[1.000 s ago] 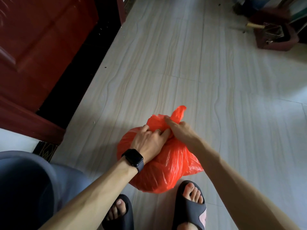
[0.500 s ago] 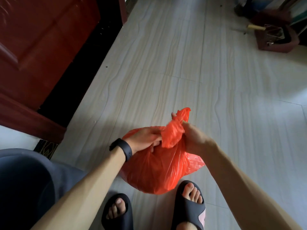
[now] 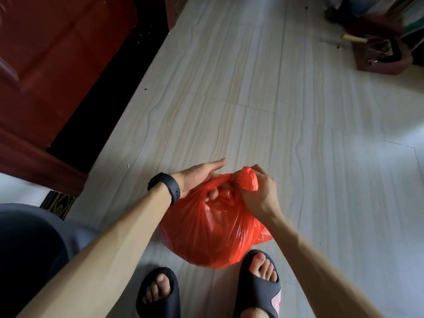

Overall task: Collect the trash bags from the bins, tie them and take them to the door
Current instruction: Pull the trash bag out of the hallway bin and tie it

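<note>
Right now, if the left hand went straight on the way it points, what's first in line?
Probably only bare floor: the left hand points past the red trash bag; depth unclear.

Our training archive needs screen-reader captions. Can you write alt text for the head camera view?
Two hands work the gathered top of a red plastic bag on a pale tiled floor: the right hand pinches a twisted flap, the left hand hooks fingers into the plastic. A dark red door stands at left; slippered feet are below.
</note>
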A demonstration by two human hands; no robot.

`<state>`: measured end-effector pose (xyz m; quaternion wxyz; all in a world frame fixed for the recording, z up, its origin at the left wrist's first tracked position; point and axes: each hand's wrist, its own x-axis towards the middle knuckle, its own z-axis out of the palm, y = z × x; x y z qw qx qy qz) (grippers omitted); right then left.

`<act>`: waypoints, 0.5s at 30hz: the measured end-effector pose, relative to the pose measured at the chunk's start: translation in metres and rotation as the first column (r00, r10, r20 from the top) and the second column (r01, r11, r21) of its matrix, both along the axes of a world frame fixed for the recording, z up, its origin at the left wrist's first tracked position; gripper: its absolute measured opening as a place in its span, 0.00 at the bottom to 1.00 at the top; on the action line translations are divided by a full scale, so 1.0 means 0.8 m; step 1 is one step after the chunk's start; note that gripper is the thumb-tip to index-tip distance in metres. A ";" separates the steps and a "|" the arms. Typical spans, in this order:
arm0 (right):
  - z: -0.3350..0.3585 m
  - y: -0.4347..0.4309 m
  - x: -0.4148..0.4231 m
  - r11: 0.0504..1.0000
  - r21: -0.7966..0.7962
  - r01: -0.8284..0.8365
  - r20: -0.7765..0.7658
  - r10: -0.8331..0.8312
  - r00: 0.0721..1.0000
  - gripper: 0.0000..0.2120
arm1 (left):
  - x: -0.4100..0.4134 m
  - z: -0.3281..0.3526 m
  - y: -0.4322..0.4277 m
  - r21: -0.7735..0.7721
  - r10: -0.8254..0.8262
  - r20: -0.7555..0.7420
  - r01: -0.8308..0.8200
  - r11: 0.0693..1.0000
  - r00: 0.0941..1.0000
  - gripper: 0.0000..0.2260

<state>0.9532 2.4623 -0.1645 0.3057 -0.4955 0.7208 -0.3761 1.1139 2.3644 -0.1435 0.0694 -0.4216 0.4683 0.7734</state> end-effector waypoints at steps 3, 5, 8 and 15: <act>0.003 -0.003 0.002 0.995 0.060 0.081 0.099 -0.087 0.991 0.11 | 0.002 -0.014 -0.001 -0.061 0.070 0.022 -0.069 0.996 0.997 0.32; 0.006 -0.002 0.008 0.994 0.081 0.078 0.151 -0.089 0.985 0.10 | 0.001 -0.023 0.005 -0.152 0.150 0.025 -0.145 0.978 0.988 0.27; 0.005 0.003 0.018 0.998 0.037 0.045 0.210 -0.052 0.976 0.06 | -0.010 -0.025 0.024 -0.353 0.290 0.018 -0.265 0.897 0.957 0.22; 0.015 0.006 0.044 0.996 0.028 0.080 0.283 -0.085 0.955 0.12 | -0.036 -0.042 0.051 -0.123 0.792 -0.074 -0.794 0.596 0.606 0.22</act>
